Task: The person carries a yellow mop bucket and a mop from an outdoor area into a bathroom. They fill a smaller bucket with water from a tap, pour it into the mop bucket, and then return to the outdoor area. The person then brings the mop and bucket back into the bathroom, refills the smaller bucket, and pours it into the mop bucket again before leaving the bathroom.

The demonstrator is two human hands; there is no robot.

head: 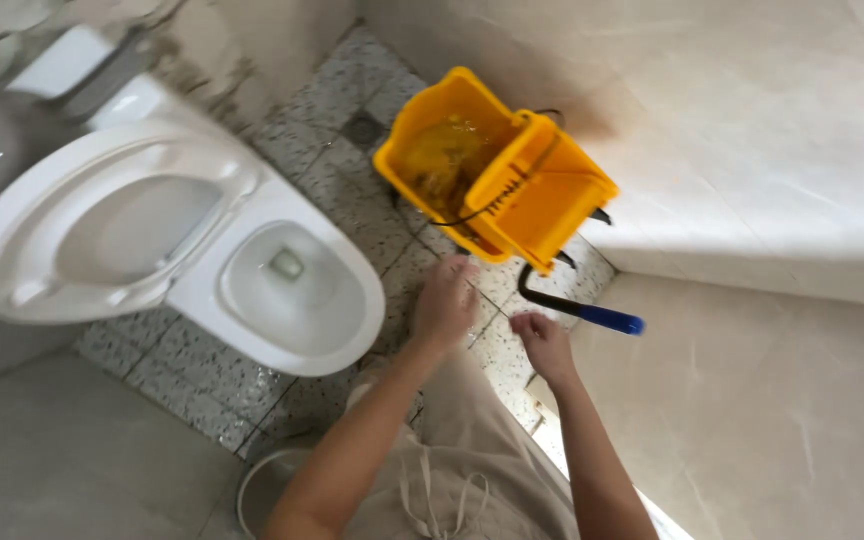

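My left hand hangs over the speckled floor just in front of a yellow mop bucket, its fingers loosely curled with nothing in them. My right hand is close beside it, fingers bent, empty, just below the bucket's black wringer lever with its blue grip. The bucket holds murky water and has a wringer on its near side. Neither hand touches the bucket or the lever.
A white toilet with its seat raised stands at the left. Beige tiled walls close in the right and back. A floor drain lies behind the bucket. A round white bin rim shows near my legs.
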